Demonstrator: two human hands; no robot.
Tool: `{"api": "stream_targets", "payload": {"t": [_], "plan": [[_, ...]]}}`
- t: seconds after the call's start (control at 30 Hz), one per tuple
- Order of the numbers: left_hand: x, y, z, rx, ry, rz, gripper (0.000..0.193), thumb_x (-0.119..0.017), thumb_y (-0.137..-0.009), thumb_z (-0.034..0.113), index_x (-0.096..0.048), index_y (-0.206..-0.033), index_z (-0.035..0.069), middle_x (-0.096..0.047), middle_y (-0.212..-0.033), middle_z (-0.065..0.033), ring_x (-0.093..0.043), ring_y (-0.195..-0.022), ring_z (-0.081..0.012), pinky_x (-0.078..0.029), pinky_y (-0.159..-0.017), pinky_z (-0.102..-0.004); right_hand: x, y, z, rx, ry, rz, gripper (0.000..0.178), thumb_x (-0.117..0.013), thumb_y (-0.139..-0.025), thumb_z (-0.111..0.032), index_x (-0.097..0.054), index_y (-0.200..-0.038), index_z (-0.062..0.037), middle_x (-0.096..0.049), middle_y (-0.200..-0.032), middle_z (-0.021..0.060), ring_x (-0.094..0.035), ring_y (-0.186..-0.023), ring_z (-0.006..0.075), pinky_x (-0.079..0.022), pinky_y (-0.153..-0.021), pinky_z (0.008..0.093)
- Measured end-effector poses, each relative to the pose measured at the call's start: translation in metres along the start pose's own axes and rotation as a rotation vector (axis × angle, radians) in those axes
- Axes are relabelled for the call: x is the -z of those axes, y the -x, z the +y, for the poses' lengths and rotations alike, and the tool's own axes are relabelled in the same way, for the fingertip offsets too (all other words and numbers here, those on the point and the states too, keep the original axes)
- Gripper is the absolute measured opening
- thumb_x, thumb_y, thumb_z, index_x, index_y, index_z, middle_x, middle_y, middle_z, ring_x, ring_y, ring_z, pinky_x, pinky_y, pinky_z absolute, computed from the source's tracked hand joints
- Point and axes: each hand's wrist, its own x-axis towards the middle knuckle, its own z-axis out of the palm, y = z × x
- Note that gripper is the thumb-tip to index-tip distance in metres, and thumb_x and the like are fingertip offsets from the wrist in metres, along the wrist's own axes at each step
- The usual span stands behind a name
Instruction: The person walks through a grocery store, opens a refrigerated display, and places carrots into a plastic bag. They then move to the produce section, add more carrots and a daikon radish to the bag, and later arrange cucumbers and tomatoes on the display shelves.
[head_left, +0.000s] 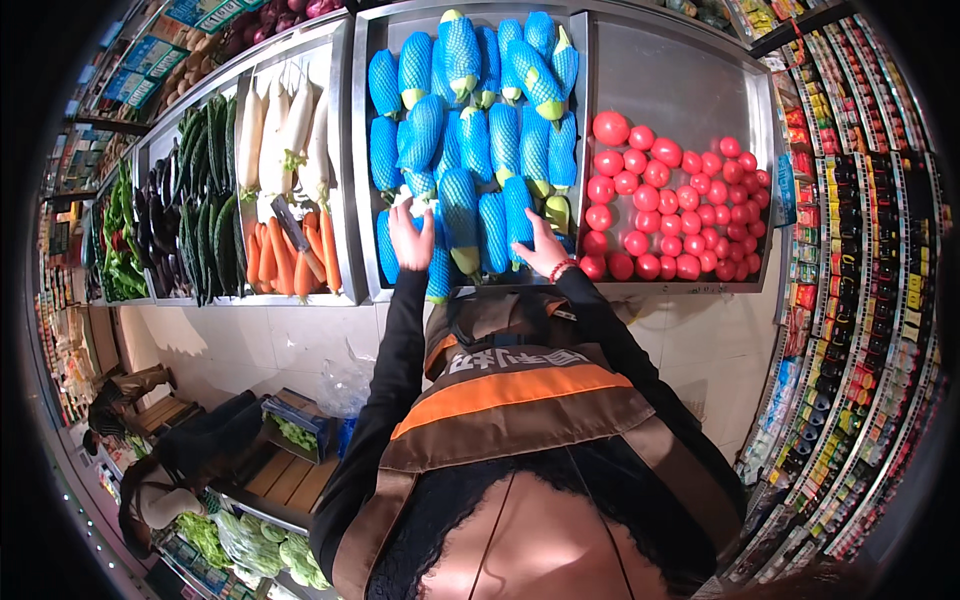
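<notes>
Several gourd-like vegetables in blue foam nets [458, 215], with pale green ends showing, lie in rows in a metal bin. My left hand [411, 240] rests on the near left of this pile, its fingers spread. Something small and white [418, 205], too unclear to name, is at its fingertips. My right hand [544, 250], with a red bracelet at the wrist, has its thumb and fingers apart against the right side of a netted gourd [517, 212]. A gourd with a bare yellow-green end [557, 212] lies just past that hand.
To the right, red tomatoes [668, 215] fill part of a metal bin. On the left lie carrots [282, 255], white radishes [298, 130], cucumbers [208, 240] and dark eggplants [160, 235]. Packed shelves [850, 300] line the right side. Behind me at left are crates with greens [295, 425].
</notes>
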Motion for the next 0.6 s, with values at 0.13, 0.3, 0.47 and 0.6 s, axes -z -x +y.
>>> {"api": "stream_targets", "payload": {"t": [0.13,0.3,0.47,0.6], "plan": [[-0.049,-0.103,-0.015,-0.039,-0.081,0.031,0.069,-0.076,-0.084,0.031,-0.045,-0.138,-0.002,-0.056,-0.126,-0.0235,-0.056,-0.117,-0.0408,-0.046,-0.099,-0.045,0.021,-0.019,-0.009,0.006,-0.054,0.008,0.075,-0.075,-0.086,-0.034,-0.039,-0.144,-0.004,-0.055,-0.131,0.0272,-0.055,-0.123,0.0404,-0.045,-0.103,0.0425],[-0.094,-0.154,-0.026,0.142,-0.309,-0.263,0.089,-0.081,-0.076,0.034,-0.037,-0.146,-0.001,-0.057,-0.12,-0.021,-0.061,-0.106,-0.0389,-0.053,-0.086,-0.0457,0.075,-0.096,-0.035,0.065,0.107,0.184,0.061,-0.075,-0.087,-0.027,-0.049,-0.137,-0.0022,-0.057,-0.128,0.0215,-0.057,-0.118,0.0377,-0.048,-0.1,0.0429],[-0.077,-0.125,-0.02,0.15,-0.181,0.035,0.091,-0.08,-0.069,0.026,-0.04,-0.149,0.01,-0.058,-0.121,-0.0186,-0.062,-0.105,-0.038,-0.054,-0.088,-0.0448,0.115,-0.21,-0.062,0.067,0.457,0.466,0.073,-0.076,-0.083,-0.029,-0.042,-0.143,-0.0052,-0.051,-0.133,0.0207,-0.054,-0.12,0.0397,-0.046,-0.101,0.0482],[-0.048,-0.097,-0.042,0.274,-0.125,0.138,0.093,-0.08,-0.069,0.027,-0.038,-0.151,0.01,-0.055,-0.124,-0.0213,-0.058,-0.114,-0.0394,-0.05,-0.097,-0.0454,0.127,-0.271,-0.06,-0.129,0.611,0.397,0.092,-0.08,-0.077,-0.044,-0.036,-0.148,-0.0063,-0.051,-0.123,0.0182,-0.053,-0.116,0.0381,-0.047,-0.095,0.0516]]}}
